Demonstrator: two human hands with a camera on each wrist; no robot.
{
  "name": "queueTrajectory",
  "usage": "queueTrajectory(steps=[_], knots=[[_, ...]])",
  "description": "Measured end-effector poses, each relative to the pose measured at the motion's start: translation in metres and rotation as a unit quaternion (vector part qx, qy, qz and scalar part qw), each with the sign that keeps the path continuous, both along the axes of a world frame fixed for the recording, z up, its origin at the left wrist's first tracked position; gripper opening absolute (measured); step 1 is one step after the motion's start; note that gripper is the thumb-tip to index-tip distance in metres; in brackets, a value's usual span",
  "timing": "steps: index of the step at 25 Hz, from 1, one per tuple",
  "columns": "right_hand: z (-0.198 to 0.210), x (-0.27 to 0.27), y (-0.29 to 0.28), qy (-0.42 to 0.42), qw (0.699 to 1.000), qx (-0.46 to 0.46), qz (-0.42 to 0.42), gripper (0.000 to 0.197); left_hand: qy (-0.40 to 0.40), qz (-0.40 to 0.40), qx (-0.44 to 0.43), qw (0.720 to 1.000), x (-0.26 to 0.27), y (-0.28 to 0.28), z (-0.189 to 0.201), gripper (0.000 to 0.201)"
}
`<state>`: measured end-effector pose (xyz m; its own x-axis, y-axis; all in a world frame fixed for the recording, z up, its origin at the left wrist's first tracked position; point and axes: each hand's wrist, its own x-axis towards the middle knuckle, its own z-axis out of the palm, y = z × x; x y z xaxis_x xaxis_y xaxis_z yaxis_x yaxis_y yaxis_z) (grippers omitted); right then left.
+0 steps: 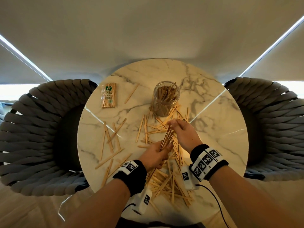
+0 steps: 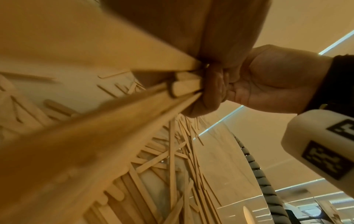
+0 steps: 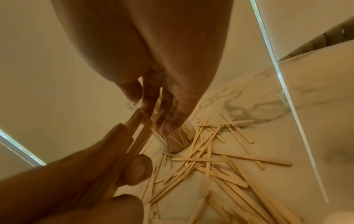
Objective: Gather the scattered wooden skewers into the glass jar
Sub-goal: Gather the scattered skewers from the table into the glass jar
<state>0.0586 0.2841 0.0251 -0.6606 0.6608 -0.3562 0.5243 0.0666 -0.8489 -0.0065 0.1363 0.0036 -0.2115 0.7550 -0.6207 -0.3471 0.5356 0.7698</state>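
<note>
Head view shows the left hand (image 1: pixel 156 153) curled tight round the low end of a bundle of sticks (image 1: pixel 167 137), while the right hand (image 1: pixel 182 130) fingers pinch its top end — both above the table (image 1: pixel 222 129). The bundle could fan out and slip, because the sticks are thin and smooth. They are flat, pale wood. The glass jar (image 1: pixel 166 99) stands just beyond the hands, already partly full, and loose skewers (image 1: pixel 166 181) lie all around it.
</note>
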Motion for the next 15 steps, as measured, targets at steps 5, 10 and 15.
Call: queueTrajectory(steps=[5, 10, 15], knots=[[0.005, 0.001, -0.007, -0.061, 0.993, -0.012, 0.097, 0.034, 0.013, -0.02, 0.013, 1.0, 0.001, 0.007, 0.005, 0.027], [0.007, 0.004, -0.012, -0.063, 0.986, -0.097, 0.12, 0.043, 0.017, -0.007, 0.009, 1.0, -0.004, 0.015, 0.007, 0.028], [0.005, 0.025, -0.024, -0.076, 0.976, -0.089, 0.184, 0.067, -0.042, 0.299, 0.044, 0.952, -0.03, 0.022, 0.019, 0.054]])
